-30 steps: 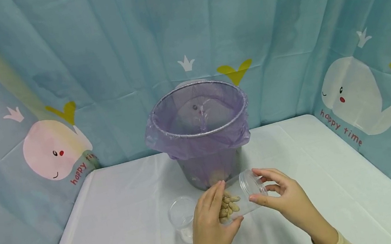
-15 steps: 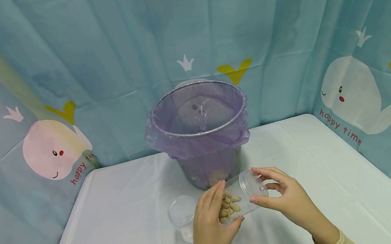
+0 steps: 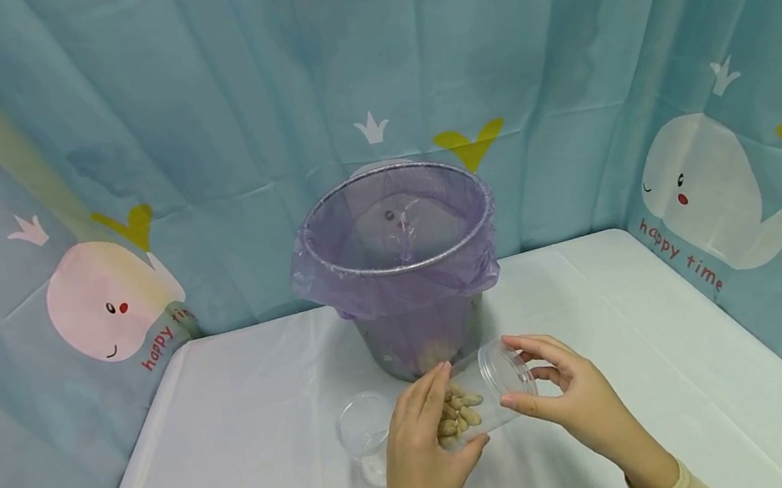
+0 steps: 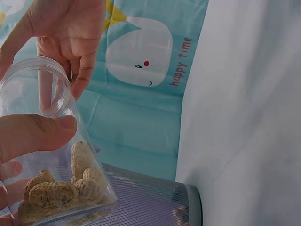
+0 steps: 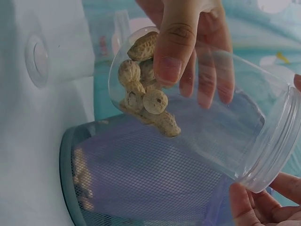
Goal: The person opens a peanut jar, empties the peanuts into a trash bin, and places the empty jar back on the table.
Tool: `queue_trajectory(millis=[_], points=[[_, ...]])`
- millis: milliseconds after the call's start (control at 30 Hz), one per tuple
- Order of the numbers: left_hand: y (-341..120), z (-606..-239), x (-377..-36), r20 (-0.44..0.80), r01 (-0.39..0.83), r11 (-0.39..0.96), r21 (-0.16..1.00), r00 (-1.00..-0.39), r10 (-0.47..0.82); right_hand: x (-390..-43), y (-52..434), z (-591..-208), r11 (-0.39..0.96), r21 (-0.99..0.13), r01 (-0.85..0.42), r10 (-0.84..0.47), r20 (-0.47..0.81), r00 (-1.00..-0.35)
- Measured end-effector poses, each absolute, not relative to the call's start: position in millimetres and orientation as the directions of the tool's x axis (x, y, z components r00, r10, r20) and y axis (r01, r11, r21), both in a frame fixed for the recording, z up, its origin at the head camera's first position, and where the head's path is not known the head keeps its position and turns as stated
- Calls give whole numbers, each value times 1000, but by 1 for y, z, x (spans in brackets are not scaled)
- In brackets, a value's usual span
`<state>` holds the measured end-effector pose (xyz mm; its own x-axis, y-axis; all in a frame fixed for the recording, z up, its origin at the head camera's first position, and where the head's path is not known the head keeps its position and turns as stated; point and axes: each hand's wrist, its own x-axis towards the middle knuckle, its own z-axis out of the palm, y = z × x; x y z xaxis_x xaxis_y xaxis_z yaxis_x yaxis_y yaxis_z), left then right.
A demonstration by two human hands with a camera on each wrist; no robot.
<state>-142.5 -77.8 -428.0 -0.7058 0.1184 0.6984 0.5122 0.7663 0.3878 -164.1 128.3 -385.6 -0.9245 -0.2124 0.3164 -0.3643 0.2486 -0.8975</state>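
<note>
A clear plastic jar (image 3: 484, 390) lies tilted in front of the bin, with peanuts (image 3: 460, 415) gathered at its lower left end. My left hand (image 3: 422, 450) grips the jar round that end, its thumb on the near side. With thumb and fingers, my right hand (image 3: 571, 386) holds the ribbed rim (image 3: 504, 366) at the other end. In the left wrist view several peanuts (image 4: 54, 194) show through the jar's wall below the thumb. Whether a clear lid covers the mouth I cannot tell. A second clear container (image 3: 365, 427) stands beside my left hand, partly hidden by it.
Behind the hands stands a mesh bin (image 3: 415, 333) lined with a purple bag (image 3: 398, 289). Some tan things (image 5: 83, 179) show through its mesh low down. A white cloth covers the table (image 3: 240, 452); a blue whale-print curtain (image 3: 220, 118) hangs around it.
</note>
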Motion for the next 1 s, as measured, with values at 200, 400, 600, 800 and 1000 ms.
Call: queue_trajectory(millis=[200, 400, 600, 800, 1000], points=[[-78, -428, -142, 687, 502, 773, 386, -716, 122, -162, 126, -386, 235, -904, -357, -215, 310, -926], [-79, -430, -143, 692, 489, 794, 360, -711, 124, -163, 125, -383, 296, -909, -294, -168, 253, -953], [-78, -432, -145, 713, 501, 804, 321, -687, 143, -164, 122, -381, 322, -927, -193, -115, 164, -980], [-77, -433, -145, 719, 507, 805, 309, -678, 151, -165, 122, -382, 328, -926, -189, -109, 161, -981], [-77, -431, -144, 712, 502, 803, 321, -687, 144, -164, 122, -382, 328, -917, -226, -128, 194, -973]])
